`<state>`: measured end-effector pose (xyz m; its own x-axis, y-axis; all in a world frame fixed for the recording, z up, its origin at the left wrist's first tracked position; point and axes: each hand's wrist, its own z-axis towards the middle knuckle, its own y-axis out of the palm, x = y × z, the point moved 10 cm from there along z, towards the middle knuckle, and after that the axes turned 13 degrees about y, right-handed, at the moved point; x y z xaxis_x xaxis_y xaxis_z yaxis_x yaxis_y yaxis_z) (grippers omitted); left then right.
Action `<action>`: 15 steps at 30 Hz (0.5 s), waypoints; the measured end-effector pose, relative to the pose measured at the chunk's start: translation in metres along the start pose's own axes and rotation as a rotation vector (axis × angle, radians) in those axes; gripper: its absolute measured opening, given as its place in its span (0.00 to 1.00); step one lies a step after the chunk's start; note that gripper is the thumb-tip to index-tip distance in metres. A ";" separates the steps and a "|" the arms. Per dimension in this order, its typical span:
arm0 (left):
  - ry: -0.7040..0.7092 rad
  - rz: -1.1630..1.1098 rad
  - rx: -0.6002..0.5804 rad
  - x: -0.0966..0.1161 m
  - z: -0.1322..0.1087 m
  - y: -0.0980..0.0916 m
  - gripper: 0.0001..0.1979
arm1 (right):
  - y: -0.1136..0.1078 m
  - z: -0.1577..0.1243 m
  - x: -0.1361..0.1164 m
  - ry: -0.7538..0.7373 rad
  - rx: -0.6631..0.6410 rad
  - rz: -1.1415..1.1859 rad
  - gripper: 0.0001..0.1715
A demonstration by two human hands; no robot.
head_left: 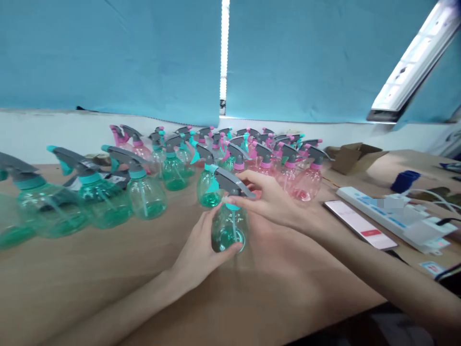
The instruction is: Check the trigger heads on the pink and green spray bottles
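Observation:
A green clear spray bottle stands upright near the middle, with a teal collar and a grey and teal spray head. My left hand is wrapped round the left side of its body, thumb across the front near the base. My right hand grips the spray head at the collar from the right, fingers closed about it. A thin tube shows inside the bottle. Right behind it stands another green spray bottle, touched by neither hand.
Green spray bottles line the left of the wooden table. Several pink and green ones crowd the back. To the right are a phone, a white power strip with cables, a blue object and an open cardboard box.

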<state>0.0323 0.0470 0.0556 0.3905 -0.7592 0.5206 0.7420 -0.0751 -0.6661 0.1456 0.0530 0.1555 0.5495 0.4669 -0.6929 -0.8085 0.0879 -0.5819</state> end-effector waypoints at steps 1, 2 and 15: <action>0.015 -0.017 -0.009 0.003 0.002 0.006 0.37 | -0.001 -0.003 0.005 0.009 -0.007 0.038 0.19; 0.026 -0.037 -0.022 0.005 0.003 0.011 0.37 | -0.003 -0.005 0.009 0.019 -0.008 0.070 0.18; 0.077 -0.096 -0.097 0.006 0.023 0.041 0.41 | 0.004 0.001 0.038 0.081 -0.020 0.386 0.17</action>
<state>0.0770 0.0546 0.0438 0.2746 -0.7928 0.5440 0.7160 -0.2090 -0.6661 0.1629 0.0723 0.1274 0.2214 0.3915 -0.8932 -0.9552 -0.0977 -0.2795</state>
